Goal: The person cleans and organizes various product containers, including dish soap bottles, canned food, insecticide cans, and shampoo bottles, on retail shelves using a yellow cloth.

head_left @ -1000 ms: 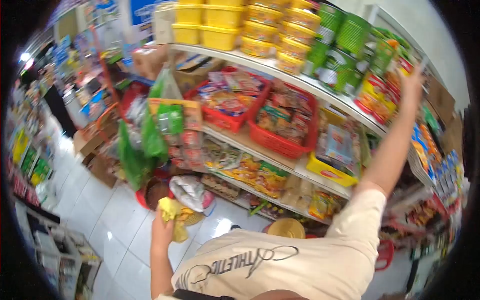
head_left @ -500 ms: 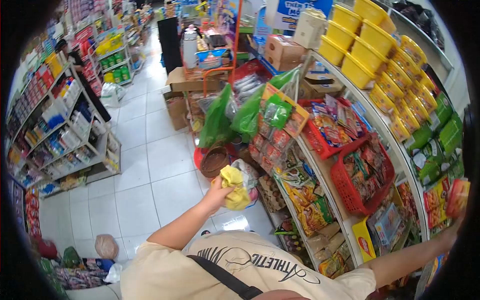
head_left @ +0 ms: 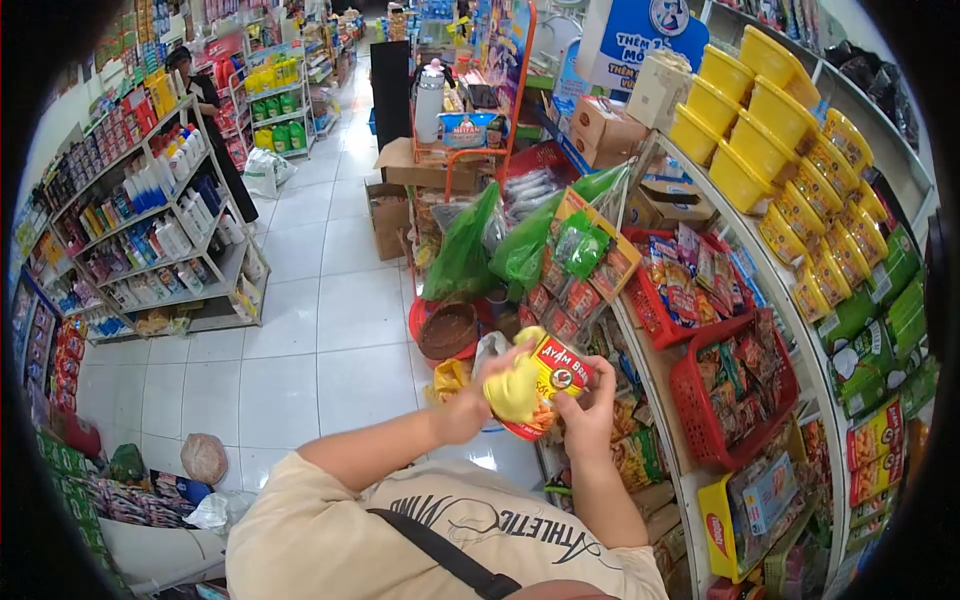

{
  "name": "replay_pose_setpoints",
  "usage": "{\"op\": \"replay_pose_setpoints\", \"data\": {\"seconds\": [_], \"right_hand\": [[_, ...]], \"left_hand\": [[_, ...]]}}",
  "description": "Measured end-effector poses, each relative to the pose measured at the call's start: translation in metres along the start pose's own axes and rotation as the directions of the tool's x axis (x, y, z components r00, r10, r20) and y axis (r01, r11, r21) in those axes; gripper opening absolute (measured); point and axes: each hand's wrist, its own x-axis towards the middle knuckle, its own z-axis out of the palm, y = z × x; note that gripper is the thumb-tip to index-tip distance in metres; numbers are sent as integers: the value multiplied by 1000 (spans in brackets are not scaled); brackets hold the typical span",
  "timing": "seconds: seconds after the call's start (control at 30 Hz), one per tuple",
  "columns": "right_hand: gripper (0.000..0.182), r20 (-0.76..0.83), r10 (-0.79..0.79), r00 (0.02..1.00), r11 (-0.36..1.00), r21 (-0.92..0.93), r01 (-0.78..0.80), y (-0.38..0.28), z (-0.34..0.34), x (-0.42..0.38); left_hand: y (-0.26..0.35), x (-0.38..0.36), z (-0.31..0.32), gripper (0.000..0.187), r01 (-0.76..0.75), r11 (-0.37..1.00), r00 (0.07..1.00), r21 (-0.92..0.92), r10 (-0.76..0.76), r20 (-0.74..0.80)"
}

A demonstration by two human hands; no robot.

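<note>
A red and yellow food packet (head_left: 562, 368) is held up in front of the chest. My right hand (head_left: 590, 405) grips its right side, thumb on the front. On the packet's left part lies a yellow cloth (head_left: 512, 390), with my left hand (head_left: 468, 405) closed on it and pressing it against the packet. Below the hands, a brown basket (head_left: 447, 332) rests in a red tub on the floor side.
Shelves with red baskets (head_left: 728, 400), packets and yellow tubs (head_left: 765, 130) line the right. Green bags (head_left: 465, 245) hang ahead. Bottle shelves (head_left: 165, 230) stand left, with a person (head_left: 225, 150) in dark clothes behind. White tiled floor (head_left: 290, 325) runs between.
My right hand has come in from the far-right shelf with the packet. My left hand has brought the yellow cloth onto it. The view has shifted slightly.
</note>
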Motion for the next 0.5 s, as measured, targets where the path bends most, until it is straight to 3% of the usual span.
{"op": "replay_pose_setpoints", "data": {"seconds": [0.03, 0.07, 0.17, 0.23, 0.27, 0.37, 0.4, 0.5], "right_hand": [[61, -15, 38, 999, 999, 19, -38, 5, 0, 1], [60, -28, 81, 996, 996, 37, -80, 10, 0, 0], [58, 45, 92, 995, 986, -147, -85, 32, 2, -7], [60, 162, 77, 984, 937, -348, -16, 42, -2, -8], [60, 219, 127, 967, 947, -318, -52, 40, -4, -8], [66, 377, 241, 894, 951, -275, -141, 16, 3, -6], [66, 420, 208, 883, 966, -231, -117, 16, 3, -6], [68, 513, 118, 850, 987, -154, -45, 10, 5, -7]], "left_hand": [[0, -1, -2, 71, -4, 990, 1000, 144, 2, 16], [3, -9, 2, 68, -135, 938, 991, 319, 128, 44], [6, -24, -7, 68, -103, 768, 993, 632, 44, 109], [14, -24, -3, 71, -52, 736, 998, 675, 64, 8], [17, -24, -1, 74, -22, 721, 996, 692, 73, -44], [22, -14, -3, 88, -27, 975, 983, 219, 65, -169], [26, -10, -3, 91, -28, 999, 979, 30, 33, -203], [29, -6, -2, 91, -44, 959, 977, -281, -17, -211]]}}
